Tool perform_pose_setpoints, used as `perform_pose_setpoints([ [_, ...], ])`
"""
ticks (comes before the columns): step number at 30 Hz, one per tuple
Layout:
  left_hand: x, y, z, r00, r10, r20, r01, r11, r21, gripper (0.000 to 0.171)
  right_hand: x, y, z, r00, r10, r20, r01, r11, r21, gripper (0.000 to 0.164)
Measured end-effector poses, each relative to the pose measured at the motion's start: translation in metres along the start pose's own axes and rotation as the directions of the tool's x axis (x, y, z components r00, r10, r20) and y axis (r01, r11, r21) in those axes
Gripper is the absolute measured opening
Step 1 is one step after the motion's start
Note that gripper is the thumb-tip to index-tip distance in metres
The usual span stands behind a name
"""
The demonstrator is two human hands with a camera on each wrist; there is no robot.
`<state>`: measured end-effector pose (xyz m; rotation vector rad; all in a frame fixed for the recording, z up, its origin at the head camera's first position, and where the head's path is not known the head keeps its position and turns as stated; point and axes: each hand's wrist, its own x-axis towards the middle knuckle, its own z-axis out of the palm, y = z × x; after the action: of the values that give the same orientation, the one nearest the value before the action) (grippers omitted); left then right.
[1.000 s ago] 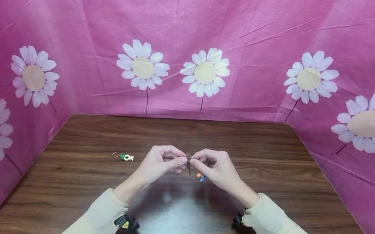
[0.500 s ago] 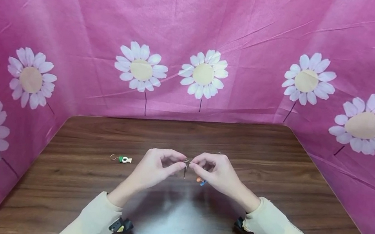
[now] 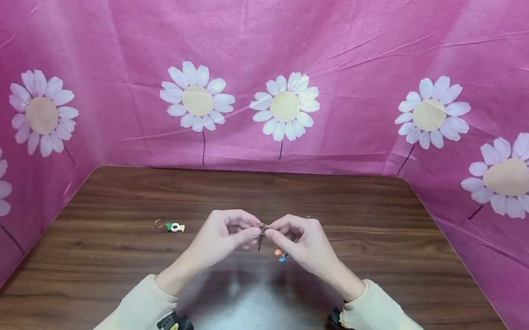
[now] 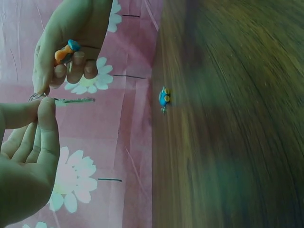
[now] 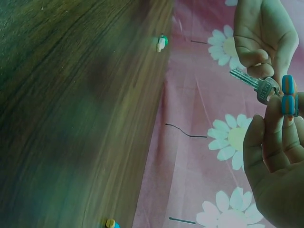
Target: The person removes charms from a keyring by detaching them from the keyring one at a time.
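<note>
My left hand and right hand meet above the table, thumbs and fingertips pinching a small metal key ring from either side. From it hangs a silver key, its blade free of the fingers; in the head view the key points down. An orange and blue charm dangles by the right hand's fingers, and the left wrist view shows this charm in front of the right palm. Fingertips cover part of the ring, so whether it is spread apart cannot be told.
A green and white keychain with a metal ring lies on the wooden table, left of the hands. Another keychain, blue and yellow, lies on the table, mostly hidden behind the right hand in the head view. Pink flowered cloth walls the table.
Both hands keep their pinch on the key ring, shifting only slightly. The hanging key and charm swing a little. The whole head view has drifted slightly.
</note>
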<state>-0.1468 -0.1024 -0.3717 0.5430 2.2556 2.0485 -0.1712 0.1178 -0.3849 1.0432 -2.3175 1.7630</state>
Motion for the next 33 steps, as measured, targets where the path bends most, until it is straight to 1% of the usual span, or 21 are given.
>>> perform_pose_setpoints([
  [5,0.001,0.001,0.003,1.0,-0.008,-0.024,0.007,0.999,-0.032,0.014,-0.001,0.001,0.0,1.0,0.017,-0.004,-0.017,1.0,0.008,0.003],
  [9,0.002,0.002,0.003,0.999,-0.007,-0.034,0.006,0.999,-0.037,0.015,-0.001,0.002,0.0,1.0,0.025,-0.006,-0.025,1.0,0.009,0.004],
  [12,0.003,0.001,0.003,1.0,0.002,-0.029,-0.002,1.0,-0.018,0.016,0.0,0.002,-0.002,0.999,0.031,-0.017,-0.031,1.0,-0.002,0.004],
  [15,0.003,0.002,0.002,1.0,0.012,-0.018,-0.012,1.0,0.01,0.018,0.001,0.0,-0.003,0.999,0.042,-0.023,-0.042,0.999,-0.003,0.005],
  [19,0.002,0.003,0.002,0.999,0.044,-0.01,-0.043,0.997,0.064,0.02,0.0,-0.001,-0.004,0.999,0.043,-0.011,-0.043,0.999,-0.001,0.005],
  [21,0.002,0.003,0.002,0.997,0.072,-0.015,-0.069,0.991,0.118,0.019,0.0,-0.002,-0.004,0.999,0.043,-0.001,-0.043,0.999,0.007,0.004],
  [24,0.002,0.004,0.001,0.995,0.097,-0.024,-0.091,0.978,0.186,0.018,0.0,-0.002,-0.005,0.998,0.056,0.018,-0.057,0.997,0.043,0.004],
  [26,0.003,0.005,0.0,0.995,0.091,-0.027,-0.084,0.976,0.201,0.016,0.001,-0.003,-0.006,0.996,0.083,0.038,-0.086,0.992,0.087,0.005],
  [29,0.004,0.005,-0.002,0.999,0.041,-0.02,-0.038,0.989,0.141,0.018,0.003,-0.003,-0.008,0.988,0.138,0.067,-0.146,0.98,0.138,0.008],
  [33,0.007,0.004,-0.004,1.0,-0.012,-0.005,0.013,0.999,0.051,0.023,0.007,-0.005,-0.01,0.976,0.203,0.082,-0.214,0.965,0.151,0.013],
])
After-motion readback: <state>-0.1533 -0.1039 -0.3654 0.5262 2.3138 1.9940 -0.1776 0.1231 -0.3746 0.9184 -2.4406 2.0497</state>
